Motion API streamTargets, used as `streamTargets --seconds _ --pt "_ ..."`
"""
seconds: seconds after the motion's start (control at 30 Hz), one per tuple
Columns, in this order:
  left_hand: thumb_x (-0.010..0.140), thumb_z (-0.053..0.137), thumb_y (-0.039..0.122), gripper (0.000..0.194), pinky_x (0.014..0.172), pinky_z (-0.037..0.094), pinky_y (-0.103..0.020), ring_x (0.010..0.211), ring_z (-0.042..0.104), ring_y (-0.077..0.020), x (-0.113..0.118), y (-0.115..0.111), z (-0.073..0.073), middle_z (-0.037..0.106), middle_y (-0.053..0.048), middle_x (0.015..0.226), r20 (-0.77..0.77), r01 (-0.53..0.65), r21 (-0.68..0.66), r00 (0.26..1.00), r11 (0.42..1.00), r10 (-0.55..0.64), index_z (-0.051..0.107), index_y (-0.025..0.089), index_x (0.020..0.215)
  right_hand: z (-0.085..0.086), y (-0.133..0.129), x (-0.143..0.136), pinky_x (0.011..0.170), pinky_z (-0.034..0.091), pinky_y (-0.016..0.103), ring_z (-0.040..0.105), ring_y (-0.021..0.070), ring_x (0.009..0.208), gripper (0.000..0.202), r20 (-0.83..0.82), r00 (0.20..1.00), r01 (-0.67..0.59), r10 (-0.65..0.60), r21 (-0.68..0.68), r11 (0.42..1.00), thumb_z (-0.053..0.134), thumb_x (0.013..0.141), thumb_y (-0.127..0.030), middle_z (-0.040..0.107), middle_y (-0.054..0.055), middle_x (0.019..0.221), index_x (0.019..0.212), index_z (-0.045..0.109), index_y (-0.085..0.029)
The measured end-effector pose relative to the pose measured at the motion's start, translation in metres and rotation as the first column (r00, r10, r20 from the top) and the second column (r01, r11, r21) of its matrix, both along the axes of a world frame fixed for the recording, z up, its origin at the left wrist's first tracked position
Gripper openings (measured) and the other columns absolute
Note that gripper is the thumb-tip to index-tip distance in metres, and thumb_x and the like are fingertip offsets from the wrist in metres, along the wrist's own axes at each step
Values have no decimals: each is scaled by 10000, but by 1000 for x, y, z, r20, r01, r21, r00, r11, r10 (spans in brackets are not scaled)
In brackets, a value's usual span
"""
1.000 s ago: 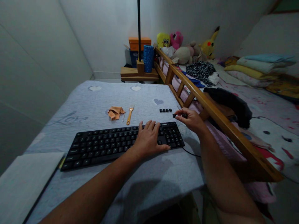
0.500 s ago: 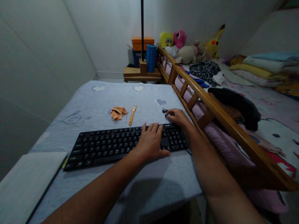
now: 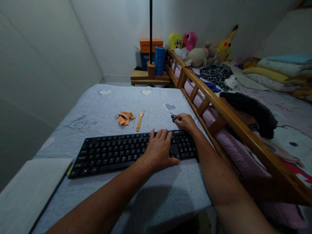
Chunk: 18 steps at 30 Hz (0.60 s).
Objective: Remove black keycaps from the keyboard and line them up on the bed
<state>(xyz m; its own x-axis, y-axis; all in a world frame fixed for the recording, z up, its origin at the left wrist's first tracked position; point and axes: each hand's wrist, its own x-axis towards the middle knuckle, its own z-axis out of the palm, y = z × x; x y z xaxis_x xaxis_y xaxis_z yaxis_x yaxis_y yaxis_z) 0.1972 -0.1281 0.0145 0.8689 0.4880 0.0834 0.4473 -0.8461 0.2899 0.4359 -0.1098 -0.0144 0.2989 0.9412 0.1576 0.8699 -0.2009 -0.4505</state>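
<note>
A black keyboard lies on the cloth-covered table. My left hand rests flat across its right-middle part, fingers stretched forward and thumb out to the side. Just beyond the keyboard's right end, my right hand has its fingertips pinched together among small black keycaps. It seems to grip one of them, though the fingers hide most of it. A thin wire-like piece shows by these keycaps. Left of them lie a brush with a yellow handle, a cotton swab and a crumpled orange cloth.
A wooden bed rail runs along the table's right side, close to my right arm. A pale flat panel lies at the front left. Behind the table stand a blue foam roller and an orange box.
The view has shifted slightly. My right fingertips have moved a little among the keycaps, and the keycaps now sit closer together. My left hand stays on the keyboard.
</note>
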Motion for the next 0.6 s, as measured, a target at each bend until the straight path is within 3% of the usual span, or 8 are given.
streamTargets --seconds 0.4,0.5,0.6 --pt "642 640 724 1019 1190 113 -595 1411 325 -350 0 0 -2 415 -186 1498 14 0 0 1000 1000 0 388 151 1445 -1 1 0 753 455 271 645 185 810 234 21 1000 10 -11 14 1000 686 760 -191 740 49 903 981 765 -202" --pt "645 637 723 1019 1189 111 -599 1415 317 -352 -1 0 -3 406 -189 1504 16 2 0 1000 1000 -2 384 147 1447 2 -2 2 772 458 284 633 187 808 211 -5 1000 27 -27 81 996 691 742 -208 721 51 867 942 756 -191" --pt "647 637 720 1014 1189 109 -596 1413 320 -356 -1 0 -2 407 -191 1501 14 2 -3 1000 1000 -2 386 145 1444 18 -11 3 773 459 306 619 196 804 164 -81 996 67 -50 231 971 612 802 -293 691 61 810 791 722 -173"
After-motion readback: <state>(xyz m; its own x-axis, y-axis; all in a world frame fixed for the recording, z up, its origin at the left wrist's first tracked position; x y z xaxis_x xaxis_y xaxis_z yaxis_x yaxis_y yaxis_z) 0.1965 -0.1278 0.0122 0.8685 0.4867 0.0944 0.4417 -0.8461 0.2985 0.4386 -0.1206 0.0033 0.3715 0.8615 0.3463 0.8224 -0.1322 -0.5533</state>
